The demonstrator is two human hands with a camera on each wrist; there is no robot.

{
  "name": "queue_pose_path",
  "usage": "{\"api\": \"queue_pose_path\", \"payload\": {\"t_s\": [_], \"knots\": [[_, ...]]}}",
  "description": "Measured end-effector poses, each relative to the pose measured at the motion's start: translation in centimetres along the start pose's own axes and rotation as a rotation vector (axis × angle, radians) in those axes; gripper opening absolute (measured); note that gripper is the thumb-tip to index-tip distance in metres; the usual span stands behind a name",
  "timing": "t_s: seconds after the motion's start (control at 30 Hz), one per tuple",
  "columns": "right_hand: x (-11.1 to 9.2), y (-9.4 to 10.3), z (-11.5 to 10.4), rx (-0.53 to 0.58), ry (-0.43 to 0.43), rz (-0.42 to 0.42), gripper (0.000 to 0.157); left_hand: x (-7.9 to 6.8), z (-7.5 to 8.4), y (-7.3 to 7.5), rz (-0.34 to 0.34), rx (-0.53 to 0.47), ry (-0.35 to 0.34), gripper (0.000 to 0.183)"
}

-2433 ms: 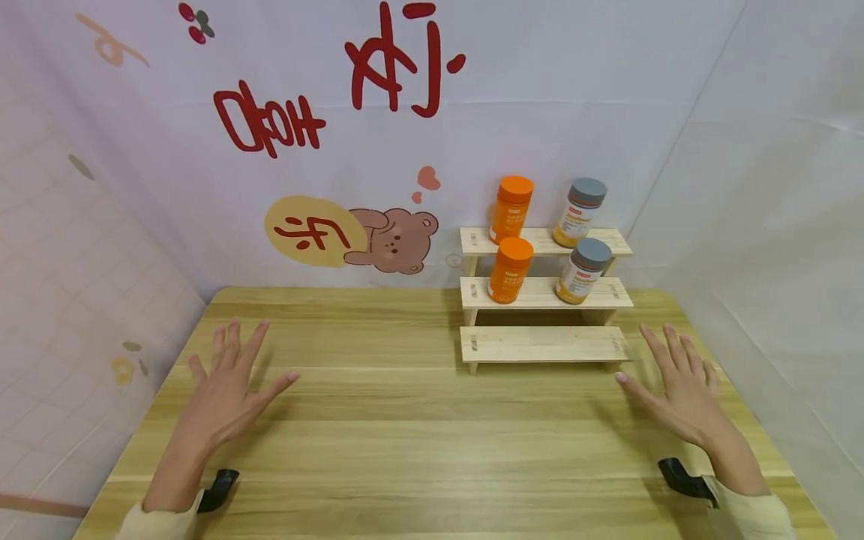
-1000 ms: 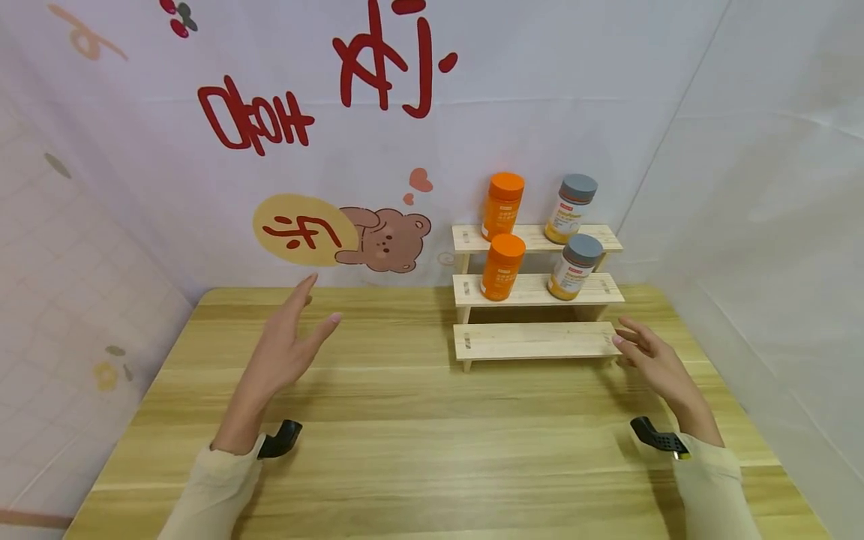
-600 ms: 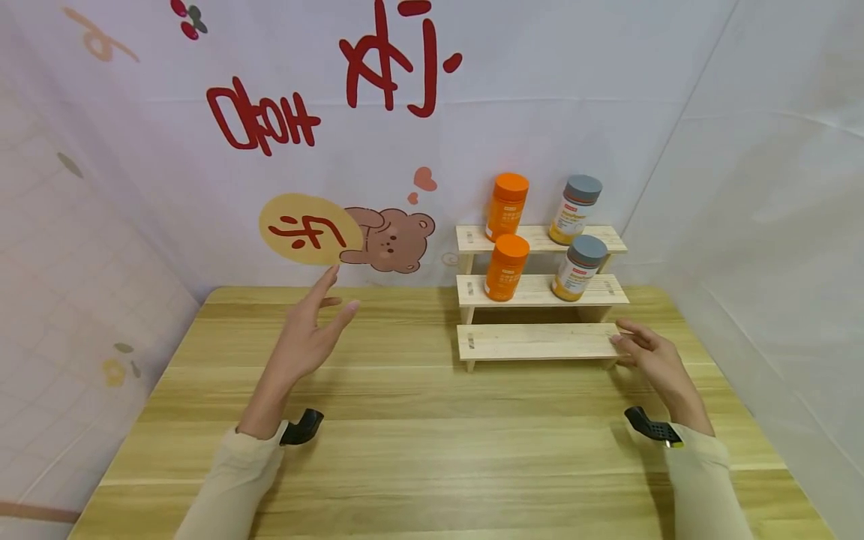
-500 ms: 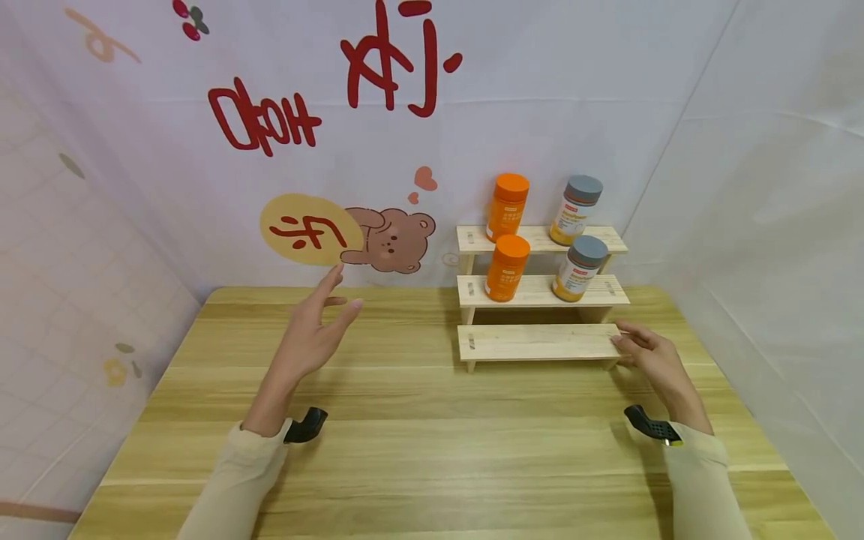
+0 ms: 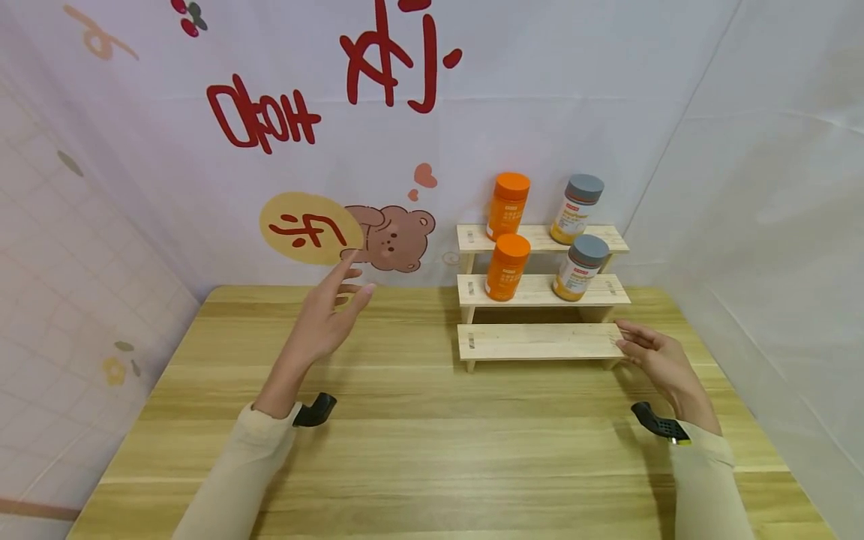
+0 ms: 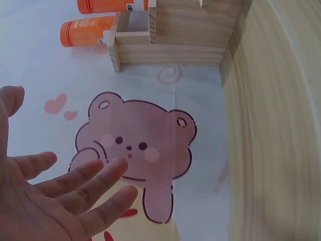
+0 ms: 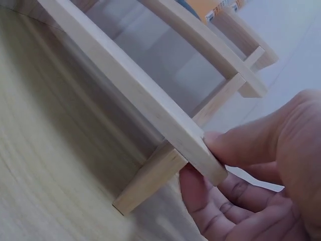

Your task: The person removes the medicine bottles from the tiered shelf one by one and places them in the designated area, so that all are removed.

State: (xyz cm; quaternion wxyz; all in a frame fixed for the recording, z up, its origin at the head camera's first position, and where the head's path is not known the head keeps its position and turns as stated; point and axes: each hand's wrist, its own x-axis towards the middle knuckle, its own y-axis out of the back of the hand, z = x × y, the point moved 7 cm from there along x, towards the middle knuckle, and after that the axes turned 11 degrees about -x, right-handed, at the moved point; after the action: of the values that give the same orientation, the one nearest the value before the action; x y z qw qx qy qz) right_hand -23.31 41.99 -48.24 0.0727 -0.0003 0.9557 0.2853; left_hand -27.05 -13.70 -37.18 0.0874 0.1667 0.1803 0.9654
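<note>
A pale wooden three-step display rack (image 5: 533, 341) stands at the back right of the table. My right hand (image 5: 658, 360) is at the right end of its lowest step. In the right wrist view the thumb lies on top of that board's end (image 7: 200, 155) and curled fingers are beneath it, pinching it. My left hand (image 5: 331, 315) hovers over the back left of the table, holding nothing, its fingers spread in the left wrist view. Two orange jars, a front one (image 5: 508, 268) and a rear one (image 5: 508, 206), and two grey-lidded jars (image 5: 580, 268) stand upright on the upper two steps.
The wood-grain table (image 5: 432, 442) stretches in front of the rack. White cloth walls close off the back and sides, with a printed bear (image 5: 394, 238) and red characters (image 5: 263, 116) on the back one.
The left hand has moved right and forward, towards the back wall. The right hand has come in from the table's right side to grip the lowest step's end. The jars keep their places.
</note>
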Motion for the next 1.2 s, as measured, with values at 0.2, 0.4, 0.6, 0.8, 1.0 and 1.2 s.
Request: {"api": "queue_pose_path", "payload": {"t_s": [0.2, 0.4, 0.6, 0.8, 1.0, 1.2], "knots": [[0.0, 0.2, 0.0, 0.015, -0.007, 0.011, 0.064, 1.3, 1.1, -1.2, -0.044, -0.039, -0.006, 0.067], [0.0, -0.2, 0.3, 0.023, -0.032, 0.019, 0.067, 2.9, 2.7, -2.3, -0.073, -0.052, -0.054, 0.067], [-0.1, -0.2, 0.3, 0.021, -0.044, 0.016, 0.069, 4.5, 4.2, -3.2, -0.081, -0.079, -0.069, 0.069], [-0.3, 0.1, 0.4, 0.089, -0.031, 0.008, 0.066, 6.0, 5.1, -4.3, -0.103, -0.119, -0.054, 0.067], [0.1, 0.2, 0.7, 0.094, -0.039, 0.008, 0.066, 7.4, 6.0, -5.0, -0.110, -0.117, -0.047, 0.063], [0.0, -0.1, 0.6, 0.070, -0.039, 0.001, 0.066, 9.0, 6.2, -6.0, -0.133, -0.106, -0.013, 0.070]]}}
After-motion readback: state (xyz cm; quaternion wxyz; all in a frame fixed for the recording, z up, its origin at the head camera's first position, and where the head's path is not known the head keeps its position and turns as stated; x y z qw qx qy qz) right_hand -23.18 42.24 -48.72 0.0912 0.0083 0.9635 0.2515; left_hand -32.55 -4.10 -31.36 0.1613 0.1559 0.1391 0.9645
